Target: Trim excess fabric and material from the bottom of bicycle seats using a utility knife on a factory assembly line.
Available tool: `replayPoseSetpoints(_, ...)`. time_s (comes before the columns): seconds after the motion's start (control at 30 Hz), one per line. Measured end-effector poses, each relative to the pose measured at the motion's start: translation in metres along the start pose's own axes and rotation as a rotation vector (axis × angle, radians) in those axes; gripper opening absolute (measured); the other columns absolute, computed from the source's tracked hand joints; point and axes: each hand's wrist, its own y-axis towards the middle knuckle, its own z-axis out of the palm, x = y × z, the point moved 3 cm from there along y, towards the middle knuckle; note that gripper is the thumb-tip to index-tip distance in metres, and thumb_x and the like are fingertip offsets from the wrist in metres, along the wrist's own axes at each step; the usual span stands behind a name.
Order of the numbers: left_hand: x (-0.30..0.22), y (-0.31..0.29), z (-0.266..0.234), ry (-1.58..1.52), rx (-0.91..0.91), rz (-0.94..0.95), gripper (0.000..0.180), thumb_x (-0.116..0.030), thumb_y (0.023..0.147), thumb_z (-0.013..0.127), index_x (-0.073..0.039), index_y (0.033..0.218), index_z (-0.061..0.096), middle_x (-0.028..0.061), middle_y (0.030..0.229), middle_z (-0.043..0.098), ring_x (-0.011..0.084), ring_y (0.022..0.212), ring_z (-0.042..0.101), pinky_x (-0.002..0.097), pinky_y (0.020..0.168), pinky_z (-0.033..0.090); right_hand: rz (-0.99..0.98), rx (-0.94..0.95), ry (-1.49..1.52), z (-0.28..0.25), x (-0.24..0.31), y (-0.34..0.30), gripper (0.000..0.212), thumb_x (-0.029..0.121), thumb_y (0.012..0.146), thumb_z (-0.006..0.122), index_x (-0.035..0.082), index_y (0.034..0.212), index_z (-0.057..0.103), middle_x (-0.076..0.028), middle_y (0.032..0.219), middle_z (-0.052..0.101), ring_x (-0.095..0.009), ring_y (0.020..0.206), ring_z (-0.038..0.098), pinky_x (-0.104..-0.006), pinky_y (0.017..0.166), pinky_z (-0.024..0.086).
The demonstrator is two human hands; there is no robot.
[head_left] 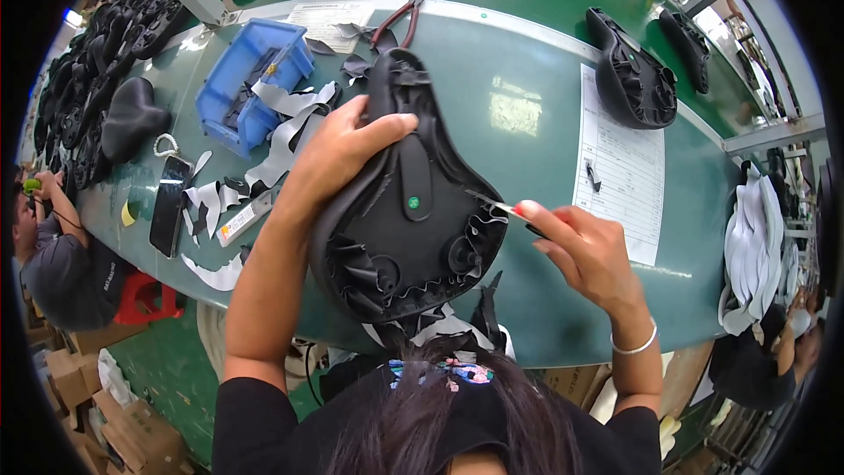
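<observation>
A black bicycle saddle [453,198] is held underside up in front of me, its narrow nose pointing away. My left hand [343,148] grips it near the nose, thumb across the underside. My right hand [591,253] is closed on a slim metal-tipped tool [494,204] with some red at the grip; its exact kind is hard to make out. The tool's tip touches the saddle's right inner edge, where the cover is folded in. Wrinkled cover material bunches along the wide rear. A round green sticker [414,202] marks the middle.
On the green table [545,62] lie red-handled pliers [406,21], a blue bin [211,114], cut grey strips [281,154], a phone [169,207] and a printed sheet [615,202]. Another saddle [635,79] rests at the right. Many saddles pile up at left, near a seated person [66,255].
</observation>
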Motion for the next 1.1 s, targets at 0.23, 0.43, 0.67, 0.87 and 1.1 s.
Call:
replayPoseSetpoints(0.23,-0.007,0.016,0.008,0.076,0.131,0.092,0.046,-0.03,0.08,0.067,0.005,0.106,0.054,0.0088,0.089,0.061,0.0118,0.073,0.06,0.0253,0.066,0.05,0.164,0.192,-0.193,0.017,-0.005,-0.036,0.061,0.01,0.085,0.057,0.029,0.141,0.039,-0.009,0.066,0.047,-0.025,0.052,0.054,-0.0378,0.045,0.043)
replayPoseSetpoints(0.43,0.019,-0.018,-0.002,-0.165,-0.172,0.102,0.042,-0.024,0.081,0.066,0.007,0.106,0.053,0.0088,0.091,0.06,0.012,0.077,0.059,0.0256,0.07,0.049,0.568,-0.09,0.264,0.061,0.068,-0.062,0.06,0.008,0.087,0.061,0.017,0.142,0.036,-0.017,0.074,0.058,-0.034,0.06,0.06,-0.0406,0.054,0.049)
replayPoseSetpoints(0.67,0.036,-0.056,-0.004,-0.269,-0.322,0.115,0.046,-0.026,0.079,0.067,0.006,0.109,0.052,0.0103,0.094,0.059,0.0127,0.078,0.058,0.0254,0.069,0.048,0.618,-0.398,0.537,0.045,0.049,-0.062,0.057,0.009,0.085,0.066,0.006,0.136,0.041,-0.018,0.113,0.064,-0.031,0.084,0.068,-0.0365,0.073,0.053)
replayPoseSetpoints(0.87,0.062,-0.075,-0.013,-0.188,-0.496,0.21,0.053,-0.025,0.08,0.069,0.006,0.117,0.047,0.0101,0.1,0.058,0.0148,0.087,0.056,0.0288,0.08,0.046,0.119,-0.414,0.262,0.049,0.033,0.026,0.057,0.003,0.082,0.065,0.004,0.134,0.042,-0.014,0.102,0.064,-0.011,0.061,0.056,-0.0256,0.056,0.049)
replayPoseSetpoints(1.1,0.02,-0.08,0.014,0.891,-0.433,0.691,0.062,-0.02,0.065,0.079,-0.003,0.117,0.049,0.0146,0.116,0.05,0.0313,0.111,0.045,0.0411,0.095,0.035,0.673,-0.427,0.976,0.031,0.021,0.006,0.05,0.006,0.077,0.069,0.005,0.125,0.051,0.0,0.088,0.055,-0.004,0.061,0.049,-0.0193,0.053,0.041)
